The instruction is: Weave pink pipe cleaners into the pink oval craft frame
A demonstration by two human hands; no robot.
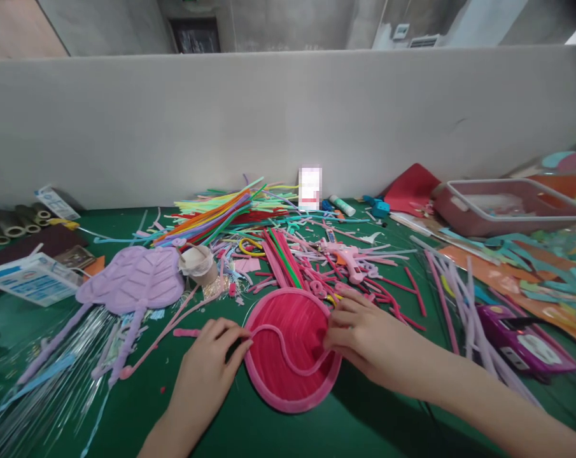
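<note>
A round pink-red disc [288,356] made of pipe cleaners lies on the green table [249,426] in front of me. A light pink pipe cleaner [288,356] curves across the disc's face in an S shape. My left hand [209,362] rests at the disc's left edge, fingers curled and pinching the pipe cleaner's left end. My right hand [364,337] presses on the disc's right edge, fingers bent down onto the pipe cleaner there.
A lilac leaf-shaped piece [135,277] lies to the left beside a tape roll [199,264]. A heap of coloured pipe cleaners [249,219] and a pink glue gun [349,261] sit behind the disc. A pink tray [507,210] and purple box [526,343] are at right.
</note>
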